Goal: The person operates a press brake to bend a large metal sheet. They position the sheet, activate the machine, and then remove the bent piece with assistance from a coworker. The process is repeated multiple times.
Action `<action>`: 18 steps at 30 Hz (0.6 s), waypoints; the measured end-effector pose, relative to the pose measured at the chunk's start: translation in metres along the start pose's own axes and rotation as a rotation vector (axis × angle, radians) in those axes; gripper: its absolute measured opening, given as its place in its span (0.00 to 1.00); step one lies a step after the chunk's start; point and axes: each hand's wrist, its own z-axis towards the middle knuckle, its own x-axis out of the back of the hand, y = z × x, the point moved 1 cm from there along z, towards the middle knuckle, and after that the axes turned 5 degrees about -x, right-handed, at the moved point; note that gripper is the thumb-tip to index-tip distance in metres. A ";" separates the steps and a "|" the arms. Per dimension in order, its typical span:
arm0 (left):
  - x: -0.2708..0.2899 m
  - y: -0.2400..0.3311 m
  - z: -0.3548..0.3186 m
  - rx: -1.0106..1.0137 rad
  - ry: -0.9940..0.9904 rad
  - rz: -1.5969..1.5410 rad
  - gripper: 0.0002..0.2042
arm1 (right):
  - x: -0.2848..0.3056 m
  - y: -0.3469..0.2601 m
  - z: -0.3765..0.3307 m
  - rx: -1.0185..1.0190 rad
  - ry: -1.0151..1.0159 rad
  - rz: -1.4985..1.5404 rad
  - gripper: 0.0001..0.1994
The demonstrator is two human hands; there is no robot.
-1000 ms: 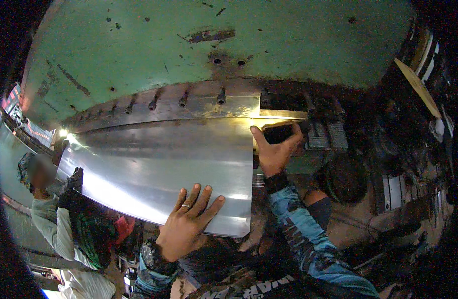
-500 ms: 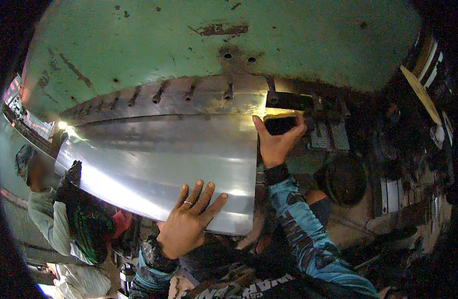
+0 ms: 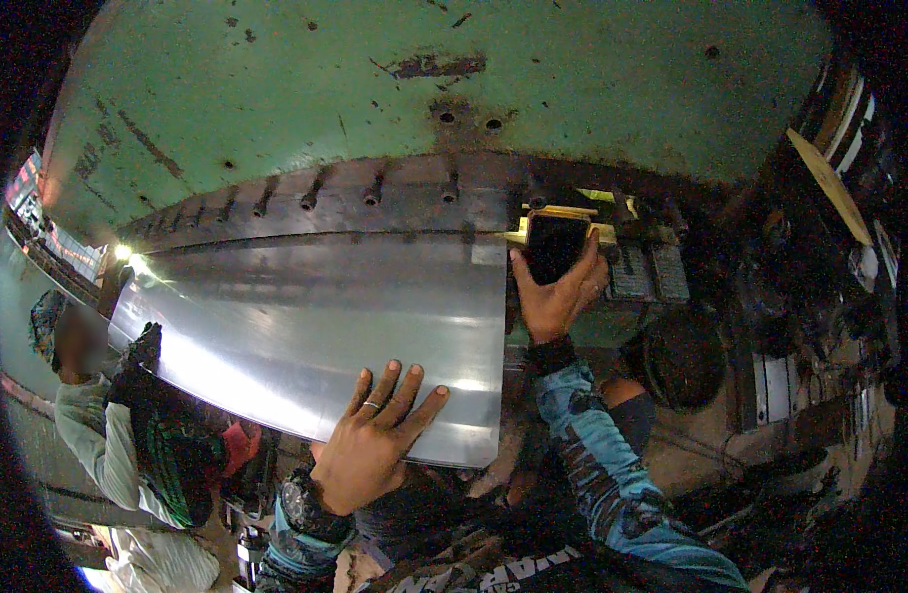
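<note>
My left hand (image 3: pixel 370 445) lies flat, fingers spread, on the shiny steel sheet (image 3: pixel 326 326); my right hand (image 3: pixel 558 292) has crept up the sheet's edge, clamped on a black block (image 3: pixel 556 247).

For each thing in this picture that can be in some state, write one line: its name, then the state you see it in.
Metal sheet: lying flat, far edge under the machine's dark bar.
Left hand: open, fingers spread, pressed flat on the sheet's near edge.
Right hand: gripping a black block.
Black block: held at the sheet's far right corner.
Green machine: paint chipped and worn.
Co-worker's gloved hand: at the sheet's left end.
</note>
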 end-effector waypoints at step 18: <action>0.004 0.001 -0.001 -0.010 0.028 -0.051 0.53 | 0.076 0.109 0.027 -0.236 0.506 0.024 0.46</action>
